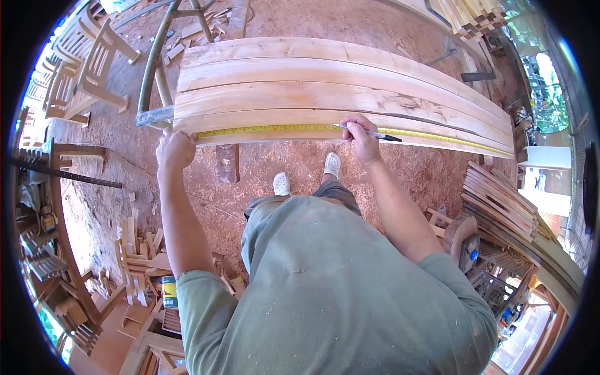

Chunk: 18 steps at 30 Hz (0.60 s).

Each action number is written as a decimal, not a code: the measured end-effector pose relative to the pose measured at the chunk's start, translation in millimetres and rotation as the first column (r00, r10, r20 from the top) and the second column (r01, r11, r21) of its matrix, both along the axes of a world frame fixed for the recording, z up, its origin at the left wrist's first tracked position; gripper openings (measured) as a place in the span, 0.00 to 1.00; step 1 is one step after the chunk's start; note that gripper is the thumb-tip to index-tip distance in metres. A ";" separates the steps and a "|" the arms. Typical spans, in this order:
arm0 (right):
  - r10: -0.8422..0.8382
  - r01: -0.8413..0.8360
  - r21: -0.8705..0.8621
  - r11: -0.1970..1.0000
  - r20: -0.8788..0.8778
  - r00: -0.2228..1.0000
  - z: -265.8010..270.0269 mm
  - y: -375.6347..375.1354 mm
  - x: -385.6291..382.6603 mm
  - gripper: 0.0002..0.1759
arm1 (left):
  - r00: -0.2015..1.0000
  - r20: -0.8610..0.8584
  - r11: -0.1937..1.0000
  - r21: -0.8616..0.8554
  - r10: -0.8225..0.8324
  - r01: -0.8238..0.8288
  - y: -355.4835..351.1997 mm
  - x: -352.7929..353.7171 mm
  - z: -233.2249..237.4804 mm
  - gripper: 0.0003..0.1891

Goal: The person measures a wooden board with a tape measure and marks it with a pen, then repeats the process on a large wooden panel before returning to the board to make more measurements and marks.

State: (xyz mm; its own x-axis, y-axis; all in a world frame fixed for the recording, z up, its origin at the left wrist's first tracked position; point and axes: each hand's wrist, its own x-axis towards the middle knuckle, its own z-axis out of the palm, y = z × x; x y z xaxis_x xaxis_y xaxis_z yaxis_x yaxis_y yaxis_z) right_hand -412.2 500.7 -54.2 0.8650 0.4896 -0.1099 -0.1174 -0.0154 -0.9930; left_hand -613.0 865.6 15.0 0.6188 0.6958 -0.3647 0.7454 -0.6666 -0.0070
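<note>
Several long pale boards lie side by side in front of me. A yellow tape measure stretches along the nearest board, from its left end to its far right end. At the left corner, my left hand is closed on the end of the tape, its fingertips partly hidden. My right hand grips a pen with a white tip and dark end. The tip points left, just over the tape near the middle of the board.
A metal frame stands by the boards' left end. Wooden chairs are at the upper left. Stacked wood strips lie at right, and offcuts with a can at lower left. Shavings cover the floor.
</note>
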 end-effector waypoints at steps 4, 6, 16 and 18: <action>0.008 -0.008 0.005 1.000 0.021 1.000 -1.2 0.1 -0.5 0.10 | 1.000 0.025 1.000 0.013 -0.005 0.005 -0.3 -3.1 -4.1 0.23; 0.011 -0.012 0.032 0.999 0.023 1.000 -0.8 0.2 -0.4 0.10 | 1.000 0.026 1.000 0.013 -0.007 0.006 0.6 -3.1 -5.4 0.23; 0.031 -0.032 0.019 0.999 0.040 0.999 -3.0 -1.5 2.3 0.10 | 1.000 0.001 1.000 0.001 0.008 -0.008 -0.6 -1.1 -2.3 0.23; 0.013 -0.013 0.016 1.000 0.023 1.000 -2.6 -1.1 1.8 0.10 | 1.000 0.003 1.000 0.019 0.003 -0.003 -3.2 -1.0 0.3 0.23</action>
